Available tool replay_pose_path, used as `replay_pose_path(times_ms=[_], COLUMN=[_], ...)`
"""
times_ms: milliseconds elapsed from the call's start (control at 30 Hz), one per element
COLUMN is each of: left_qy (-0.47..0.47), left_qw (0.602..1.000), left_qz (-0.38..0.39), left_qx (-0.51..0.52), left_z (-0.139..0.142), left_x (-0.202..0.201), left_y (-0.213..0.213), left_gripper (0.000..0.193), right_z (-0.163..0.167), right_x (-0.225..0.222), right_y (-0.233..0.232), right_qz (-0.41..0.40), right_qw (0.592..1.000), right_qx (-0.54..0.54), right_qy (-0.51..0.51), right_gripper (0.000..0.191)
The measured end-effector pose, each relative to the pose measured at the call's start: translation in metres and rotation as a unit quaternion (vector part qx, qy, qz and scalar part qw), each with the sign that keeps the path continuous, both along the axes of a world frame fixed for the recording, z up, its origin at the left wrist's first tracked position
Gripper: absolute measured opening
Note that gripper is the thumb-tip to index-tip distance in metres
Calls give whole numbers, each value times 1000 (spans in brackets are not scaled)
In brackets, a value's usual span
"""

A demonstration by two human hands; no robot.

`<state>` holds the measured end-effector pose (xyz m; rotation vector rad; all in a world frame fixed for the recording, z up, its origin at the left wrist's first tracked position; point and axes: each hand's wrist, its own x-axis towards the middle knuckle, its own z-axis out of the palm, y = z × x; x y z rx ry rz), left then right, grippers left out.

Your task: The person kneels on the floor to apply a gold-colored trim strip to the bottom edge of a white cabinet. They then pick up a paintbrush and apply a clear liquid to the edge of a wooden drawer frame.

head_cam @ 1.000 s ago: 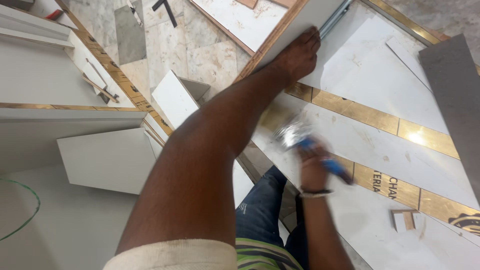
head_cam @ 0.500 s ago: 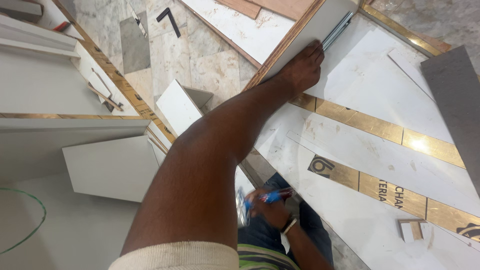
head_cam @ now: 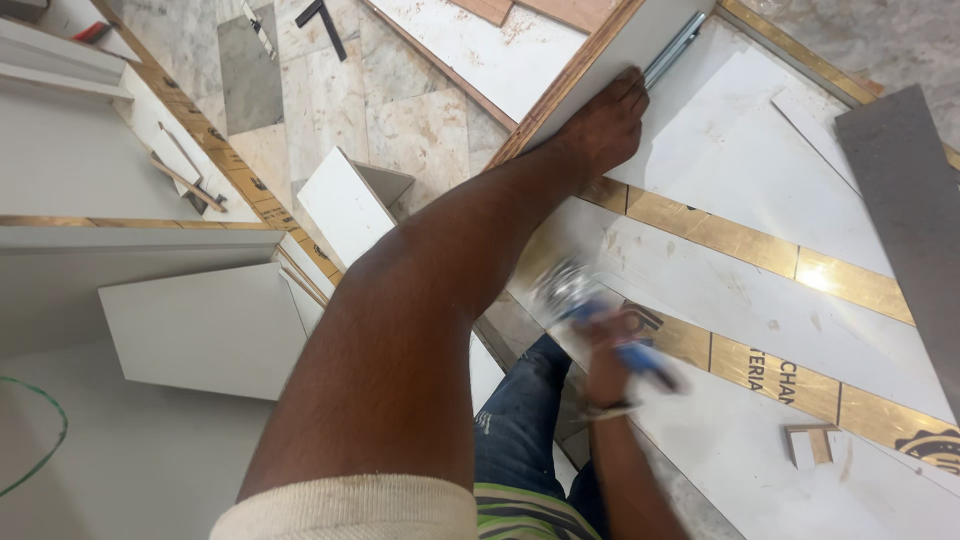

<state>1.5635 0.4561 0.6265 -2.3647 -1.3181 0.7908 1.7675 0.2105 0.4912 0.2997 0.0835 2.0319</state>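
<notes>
Item: white laminated board (head_cam: 760, 300), large, lying flat on the floor; face white with gold-brown tape bands crossing it, some carrying dark print. Plywood core visible along its raised upper-left edge.

Left hand (head_cam: 600, 125): arm stretched out, palm and fingers pressed flat on the upright board edge (head_cam: 570, 85) near the board's far corner, touching the end of a metal drawer slide (head_cam: 675, 48). Grip flat and bearing down, closed on nothing.

Right hand (head_cam: 610, 345): fist closed round a blue-handled tool (head_cam: 640, 355), metal head blurred by motion, kind not readable. It sits over the board's near-left edge, just above the blue-jeaned knee (head_cam: 520, 430).

Step in hand, as judged: steadying the panel with one hand while working the tool along the near tape band. The next stroke would call for a firm brace at the far edge and a controlled tool angle, so the laminate is not marred.

Surroundings: small wood offcut (head_cam: 808, 445) on the board's near-right part; grey strip (head_cam: 900, 200) along the right edge; loose white panel (head_cam: 200, 330) and small white block (head_cam: 345, 205) on the marble floor (head_cam: 400, 120) to the left.
</notes>
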Motion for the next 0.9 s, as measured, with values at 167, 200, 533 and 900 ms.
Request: replay_pose_path(times_ms=[167, 200, 533, 900], left_qy=[34, 37, 41, 30], left_qw=[999, 999, 999, 999], left_qz=[2, 2, -14, 7], left_qx=[4, 3, 13, -24], left_z=[-6, -9, -16, -23], left_x=[-1, -2, -4, 15], left_y=[2, 2, 0, 11], left_gripper=[42, 43, 38, 39], right_z=[23, 23, 89, 173], right_x=[-22, -12, 29, 0], right_y=[-122, -115, 9, -54], right_qz=[387, 391, -263, -17], right_qw=[717, 721, 749, 412], right_qx=[124, 159, -66, 431], right_qy=[-566, -550, -605, -802], right_gripper=[50, 44, 36, 28])
